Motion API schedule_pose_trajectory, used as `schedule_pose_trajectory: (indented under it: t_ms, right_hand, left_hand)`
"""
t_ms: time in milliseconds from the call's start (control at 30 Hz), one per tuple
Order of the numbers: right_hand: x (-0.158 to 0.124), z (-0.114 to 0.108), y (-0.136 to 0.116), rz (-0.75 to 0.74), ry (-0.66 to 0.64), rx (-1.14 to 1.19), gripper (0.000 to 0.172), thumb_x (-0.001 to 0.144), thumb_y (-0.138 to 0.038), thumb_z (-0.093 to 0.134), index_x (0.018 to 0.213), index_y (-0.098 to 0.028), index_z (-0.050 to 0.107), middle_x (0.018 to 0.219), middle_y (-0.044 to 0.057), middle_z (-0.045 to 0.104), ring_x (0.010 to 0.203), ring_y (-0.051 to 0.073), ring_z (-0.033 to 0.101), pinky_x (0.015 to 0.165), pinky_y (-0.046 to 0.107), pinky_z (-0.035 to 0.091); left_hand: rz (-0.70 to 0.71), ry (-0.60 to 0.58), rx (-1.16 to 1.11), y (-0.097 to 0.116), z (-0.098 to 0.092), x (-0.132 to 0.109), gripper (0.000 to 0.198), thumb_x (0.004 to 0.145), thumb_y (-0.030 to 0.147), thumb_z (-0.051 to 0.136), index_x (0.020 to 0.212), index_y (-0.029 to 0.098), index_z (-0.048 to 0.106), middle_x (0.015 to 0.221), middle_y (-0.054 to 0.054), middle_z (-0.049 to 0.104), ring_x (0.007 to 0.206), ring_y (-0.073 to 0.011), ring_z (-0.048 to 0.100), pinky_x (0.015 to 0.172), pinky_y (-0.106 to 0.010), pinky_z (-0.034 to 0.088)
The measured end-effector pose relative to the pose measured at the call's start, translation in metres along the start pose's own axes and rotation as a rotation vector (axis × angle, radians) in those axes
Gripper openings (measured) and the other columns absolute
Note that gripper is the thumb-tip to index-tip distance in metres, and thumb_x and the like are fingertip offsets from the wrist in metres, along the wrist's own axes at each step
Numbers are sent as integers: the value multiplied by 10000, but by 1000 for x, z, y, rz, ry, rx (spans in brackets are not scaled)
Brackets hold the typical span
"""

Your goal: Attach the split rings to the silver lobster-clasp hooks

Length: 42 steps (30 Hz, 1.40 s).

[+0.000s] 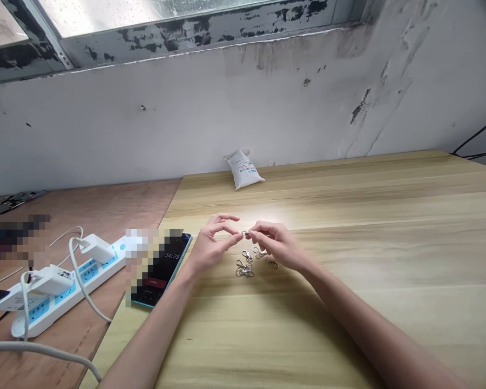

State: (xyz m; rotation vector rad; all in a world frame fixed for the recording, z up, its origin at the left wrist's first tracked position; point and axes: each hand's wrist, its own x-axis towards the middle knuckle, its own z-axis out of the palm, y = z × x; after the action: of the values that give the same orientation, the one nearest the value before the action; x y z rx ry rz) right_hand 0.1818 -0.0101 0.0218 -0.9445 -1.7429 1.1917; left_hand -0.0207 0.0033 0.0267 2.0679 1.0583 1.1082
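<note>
Between my two hands is a small metal clasp (245, 233), raised above the wooden table. My right hand (276, 243) pinches it with thumb and forefinger, the other fingers curled in. From the other side, the thumb and forefinger of my left hand (213, 241) close on its left end; its remaining fingers stay lifted. Most of the clasp is covered by fingertips. Below the hands lie several silvery swivel clasps with rings (244, 268), some touching each other. One more clasp (272, 263) rests just under my right hand.
A phone (162, 275) lies left of my left forearm. A white power strip (76, 281) with plugged-in chargers and cables sits on the brownish board at left. Against the wall (186, 124) leans a white plastic packet (245, 170). The light wooden table (389, 243) extends right.
</note>
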Motion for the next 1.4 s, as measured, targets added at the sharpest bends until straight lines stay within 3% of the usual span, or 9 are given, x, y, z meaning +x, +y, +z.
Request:
schedule_pose_trajectory:
  t_ms: [100, 200, 433, 633, 767, 900, 1033, 1133, 1400]
  right_hand:
    - [-1, -6, -1, 113, -64, -31, 318, 912, -404, 519, 783, -144, 649, 674, -7, 524, 553, 90, 427, 503, 219, 343]
    - [-3, -10, -1, 109, -141, -182, 311, 897, -383, 529, 732, -147, 648, 625, -9, 536, 554, 98, 433, 516, 228, 327]
    - [-5, -24, -7, 81, -253, -309, 265, 868, -349, 549, 773, -149, 696, 658, 8, 590, 567, 101, 441, 524, 228, 329]
    - [-4, -35, -6, 81, -160, -534, 200, 845, -283, 559, 777, -178, 715, 740, 24, 658, 631, 119, 508, 571, 233, 341]
    - [-4, -44, -7, 111, -124, -701, 191, 835, -264, 552, 760, -192, 711, 718, 22, 667, 636, 128, 537, 570, 238, 320]
    - [-5, -57, -10, 168, -41, -834, 224, 844, -287, 529, 719, -186, 686, 668, 17, 638, 597, 124, 512, 553, 249, 289]
    - [-9, -67, -10, 335, -179, -897, 318, 810, -366, 567, 549, -184, 564, 539, -4, 528, 510, 110, 411, 507, 260, 239]
    - [-11, -66, -10, 408, -205, -927, 295, 754, -396, 634, 555, -193, 555, 572, -3, 544, 518, 112, 415, 505, 258, 245]
    - [-12, -59, -11, 377, -207, -925, 120, 726, -280, 658, 633, -203, 651, 696, 26, 657, 569, 133, 510, 519, 257, 287]
  left_hand:
    - [198, -88, 321, 1, -1, 0, 127, 861, 254, 659, 741, 227, 692, 1188, -34, 652, 1230, -257, 484, 1026, -461, 360]
    - [294, -147, 501, -4, 1, -1, 145, 871, 226, 640, 733, 230, 686, 1196, -21, 661, 1234, -274, 476, 993, -474, 372]
    - [176, -182, 294, -3, -6, -2, 101, 858, 289, 658, 782, 245, 708, 1236, -40, 617, 1242, -248, 446, 1024, -468, 409]
    - [62, -178, 191, 6, -11, -3, 72, 822, 210, 638, 753, 210, 618, 1277, -49, 575, 1292, -252, 423, 1080, -482, 357]
    - [85, -298, 297, 6, -3, -6, 107, 751, 120, 611, 694, 198, 567, 1223, -48, 594, 1243, -261, 460, 1047, -462, 369]
    - [97, -363, 371, 3, 6, -8, 129, 758, 173, 635, 669, 192, 543, 1149, -45, 614, 1157, -258, 506, 997, -448, 381]
    - [82, -284, 399, 0, 15, -6, 101, 853, 306, 622, 829, 209, 638, 1170, -69, 601, 1121, -248, 520, 971, -442, 387]
    - [158, -315, 437, 0, 24, -4, 151, 903, 323, 579, 981, 254, 689, 1222, -70, 585, 1154, -244, 502, 983, -438, 378]
    - [247, -388, 449, 4, 29, -7, 118, 894, 277, 592, 872, 251, 705, 1216, -60, 588, 1193, -252, 482, 965, -427, 384]
